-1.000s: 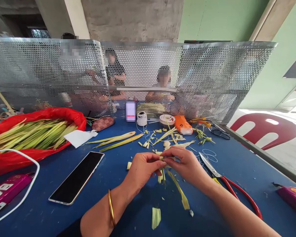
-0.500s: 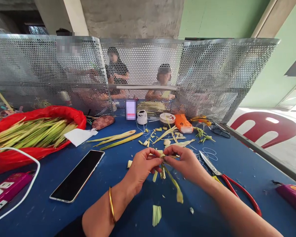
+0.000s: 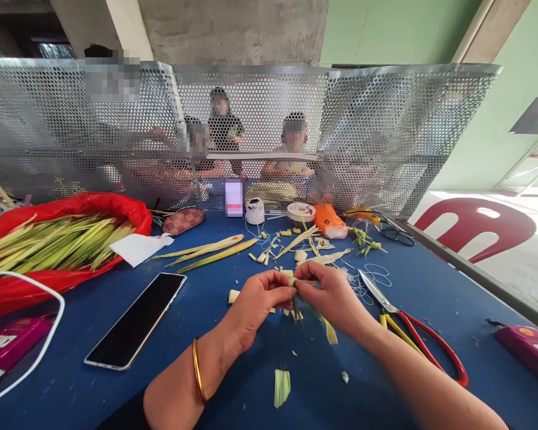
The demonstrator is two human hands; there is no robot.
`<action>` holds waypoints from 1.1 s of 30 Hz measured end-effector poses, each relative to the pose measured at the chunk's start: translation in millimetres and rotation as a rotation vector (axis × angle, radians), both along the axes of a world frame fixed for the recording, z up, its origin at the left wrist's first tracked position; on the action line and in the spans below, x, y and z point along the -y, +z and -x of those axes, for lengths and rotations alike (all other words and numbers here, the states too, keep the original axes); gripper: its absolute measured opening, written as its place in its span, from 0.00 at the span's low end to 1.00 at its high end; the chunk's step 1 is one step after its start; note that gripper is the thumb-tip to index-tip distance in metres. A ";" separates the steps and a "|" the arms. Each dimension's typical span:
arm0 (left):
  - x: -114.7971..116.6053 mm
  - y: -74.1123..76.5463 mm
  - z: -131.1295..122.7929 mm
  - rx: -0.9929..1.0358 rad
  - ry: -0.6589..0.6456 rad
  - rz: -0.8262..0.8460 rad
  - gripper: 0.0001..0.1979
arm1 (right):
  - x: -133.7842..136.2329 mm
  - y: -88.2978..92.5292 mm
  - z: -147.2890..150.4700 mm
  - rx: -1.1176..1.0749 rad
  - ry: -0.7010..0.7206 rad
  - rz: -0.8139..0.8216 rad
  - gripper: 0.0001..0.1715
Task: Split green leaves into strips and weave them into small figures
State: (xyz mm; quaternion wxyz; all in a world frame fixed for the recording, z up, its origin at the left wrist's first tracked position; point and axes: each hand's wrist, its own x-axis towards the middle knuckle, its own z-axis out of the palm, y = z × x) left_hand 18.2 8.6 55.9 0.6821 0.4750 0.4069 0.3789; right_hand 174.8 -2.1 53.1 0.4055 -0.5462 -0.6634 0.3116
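Note:
My left hand (image 3: 262, 301) pinches a small bundle of pale green leaf strips (image 3: 296, 307) between thumb and fingers. Close against it, my right hand (image 3: 329, 295) grips the same bundle with closed fingertips, which hide its upper part. One wider leaf end (image 3: 330, 332) hangs down below the right hand. Cut leaf bits and stalk pieces (image 3: 300, 255) lie scattered just beyond both hands. To the right of my right hand, scissors (image 3: 397, 313) with red handles rest beside a second, yellow handle and loops of thin pale thread (image 3: 377, 276).
At left are a red bag (image 3: 132, 206) of long leaves, a phone (image 3: 137, 321) and a purple power strip (image 3: 15, 346). A thread spool (image 3: 255, 212), tape roll (image 3: 301, 212) and orange packet (image 3: 330, 221) stand near the perforated metal screen (image 3: 260, 107). Several people sit or stand behind it.
The hanging leaf strip has swung right, toward under my right hand. My right hand has turned slightly and closed in on the bundle. Behind the screen, another person has come into sight.

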 end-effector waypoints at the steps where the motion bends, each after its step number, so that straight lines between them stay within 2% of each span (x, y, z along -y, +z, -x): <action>1: -0.2 0.0 -0.5 -0.003 0.015 -0.015 0.10 | -0.6 -1.0 0.6 -0.030 -0.008 0.011 0.04; 5: -1.0 -1.2 -2.1 -0.036 0.072 -0.020 0.09 | -2.4 -3.9 1.6 -0.093 -0.017 0.040 0.08; 12: 0.0 -0.7 -3.2 -0.124 0.111 -0.081 0.04 | -1.2 -8.8 3.4 -0.066 -0.033 -0.057 0.05; 15: 1.0 -1.0 -4.7 -0.139 0.128 -0.081 0.03 | 0.0 -9.9 4.6 -0.081 0.009 -0.069 0.04; 18: 1.4 -2.4 -5.3 -0.169 0.140 -0.118 0.01 | 2.4 -8.4 5.8 -0.025 0.065 -0.108 0.09; 21: 1.8 -4.2 -5.1 -0.206 0.155 -0.156 0.01 | 5.3 -5.9 7.6 0.033 0.097 -0.128 0.07; 26: 2.8 -5.1 -4.9 -0.271 0.135 -0.208 0.03 | 6.8 -7.1 10.0 -0.027 0.070 -0.078 0.07; 30: 2.2 -3.7 -3.8 -0.238 0.103 -0.215 0.02 | 4.0 -10.0 9.6 -0.073 0.066 -0.069 0.03; 33: 2.5 -2.2 -2.0 -0.299 0.085 -0.286 0.03 | 3.1 -10.1 9.8 -0.079 0.059 -0.054 0.02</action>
